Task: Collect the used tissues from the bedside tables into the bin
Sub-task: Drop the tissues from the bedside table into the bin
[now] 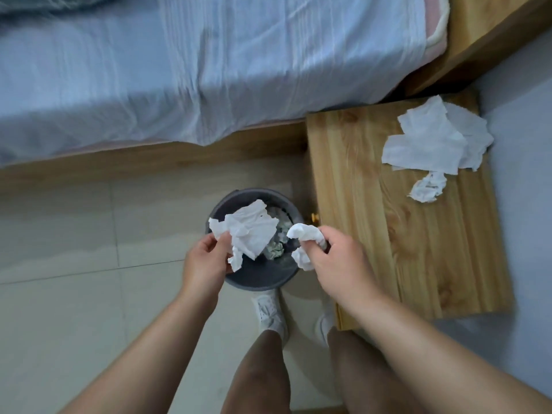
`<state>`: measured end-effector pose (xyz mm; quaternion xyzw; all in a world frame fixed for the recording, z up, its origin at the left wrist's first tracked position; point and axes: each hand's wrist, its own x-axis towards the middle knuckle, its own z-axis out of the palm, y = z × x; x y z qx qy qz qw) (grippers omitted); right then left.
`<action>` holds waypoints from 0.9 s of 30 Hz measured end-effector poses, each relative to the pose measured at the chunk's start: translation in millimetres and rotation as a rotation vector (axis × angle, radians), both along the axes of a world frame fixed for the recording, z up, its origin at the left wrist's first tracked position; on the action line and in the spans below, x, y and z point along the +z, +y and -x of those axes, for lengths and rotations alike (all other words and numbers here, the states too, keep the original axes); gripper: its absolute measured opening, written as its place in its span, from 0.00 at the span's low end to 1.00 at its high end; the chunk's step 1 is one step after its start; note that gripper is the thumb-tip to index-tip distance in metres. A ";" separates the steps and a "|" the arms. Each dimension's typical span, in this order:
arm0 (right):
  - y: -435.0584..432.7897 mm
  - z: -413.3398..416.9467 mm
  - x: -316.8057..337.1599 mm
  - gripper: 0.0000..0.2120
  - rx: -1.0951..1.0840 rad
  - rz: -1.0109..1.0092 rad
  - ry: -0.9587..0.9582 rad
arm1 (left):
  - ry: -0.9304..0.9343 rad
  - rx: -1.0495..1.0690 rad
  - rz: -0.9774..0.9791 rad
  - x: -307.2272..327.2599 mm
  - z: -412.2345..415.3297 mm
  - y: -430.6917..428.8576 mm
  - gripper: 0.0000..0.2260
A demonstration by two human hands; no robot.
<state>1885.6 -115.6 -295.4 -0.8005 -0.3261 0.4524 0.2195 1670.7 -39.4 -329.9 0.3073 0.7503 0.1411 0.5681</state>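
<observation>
A round grey bin (263, 279) stands on the floor between the bed and the wooden bedside table (418, 249), with crumpled paper inside. My left hand (203, 261) holds a flat white tissue (251, 231) over the bin's mouth. My right hand (337, 258) grips a crumpled white tissue (304, 234) at the bin's right rim. On the far right part of the table lies a pile of flat white tissues (433, 138), and a small crumpled tissue (427, 188) sits just in front of it.
A bed with a pale blue sheet (194, 79) and a wooden frame (149, 159) runs along the top. The floor is light tile (59, 264). My feet in white shoes (270, 315) stand just behind the bin. A grey wall (525, 204) borders the table's right side.
</observation>
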 end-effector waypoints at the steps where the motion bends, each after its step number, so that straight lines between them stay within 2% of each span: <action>1: 1.9 9.4 -3.8 0.14 0.016 0.047 0.011 | 0.017 -0.006 0.023 -7.3 9.3 -4.4 0.10; 5: 10.1 38.5 -25.5 0.12 0.025 0.192 0.116 | 0.093 -0.047 0.025 -31.9 31.3 -16.6 0.11; 8: 16.4 47.7 -50.9 0.10 0.062 0.276 0.111 | 0.089 -0.091 0.054 -47.5 36.1 -19.4 0.10; 13: 20.6 49.9 -74.1 0.26 0.064 0.382 0.111 | 0.019 -0.060 0.179 -56.8 34.7 -10.7 0.13; 15: 18.9 47.3 -74.8 0.27 0.056 0.383 0.122 | -0.010 -0.047 0.196 -57.7 33.6 -7.3 0.16; 21: 13.1 31.3 -49.7 0.15 0.022 0.285 0.181 | 0.000 -0.079 0.160 -45.4 14.3 0.5 0.12; 27: 12.4 -19.3 -7.6 0.02 -0.087 0.167 0.207 | -0.042 -0.270 -0.024 -14.7 -54.1 15.4 0.05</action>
